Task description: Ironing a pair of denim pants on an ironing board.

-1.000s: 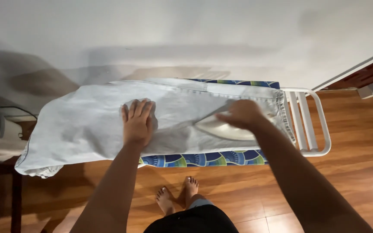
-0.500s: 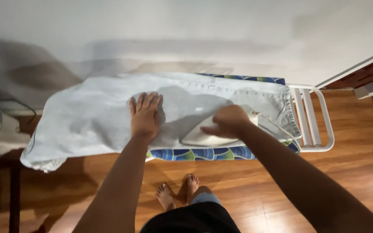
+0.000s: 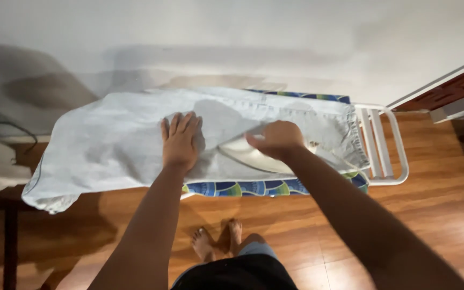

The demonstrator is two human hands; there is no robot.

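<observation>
Iron [image 3: 251, 156] sits clenched in your right hand [image 3: 275, 140], mid-pass over the jeans [image 3: 114, 145]; your left hand [image 3: 181, 142] lies flat, released, at 9 o'clock of it.

dim warm light; soft wall shadows; slight motion blur

A garment [image 3: 114, 145] is spread over an ironing board [image 3: 253, 188], hanging off its left end. On the garment, an iron [image 3: 245, 154] is set just right of the left hand [image 3: 180, 142], under the right hand [image 3: 275, 139]. A rack [image 3: 382, 145] is attached at the board's right end.
</observation>
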